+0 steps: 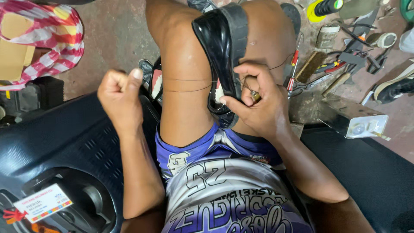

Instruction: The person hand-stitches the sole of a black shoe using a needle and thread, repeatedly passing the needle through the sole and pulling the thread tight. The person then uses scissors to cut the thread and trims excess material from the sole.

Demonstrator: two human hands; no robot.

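Bare, stained concrete floor (116,39) forms the background, with the person seated over it and a black glossy shoe (224,51) clamped sole-outward between the bare knees.

Right hand (254,99): fingers are curled narrow around a small tool with a brass-coloured tip (255,96), pressed against the lower edge of the shoe where sole meets upper. The thumb lies along the shoe's side. Whether the tip has entered the material cannot be told.

Left hand (120,97): closed in a tight fist, thumb uppermost, raised to the left of the left knee. Two strands of thin dark thread (189,85) run taut from this fist across the thigh to the shoe's edge; the fist grips them.

Beyond the hands: purple and white sports shorts (215,172) cover the lap at the lower centre. A black moulded plastic seat (64,142) lies under the left forearm, carrying a white label (42,202) near the lower left corner of the view. A red and white striped bag (51,39) sits in the upper left corner. On the floor to the upper right lies a scatter of hand tools (340,64), including a red-handled screwdriver (295,58), with a shiny metal block (358,123) just beside them and a dark sports shoe (394,88) at the right edge.
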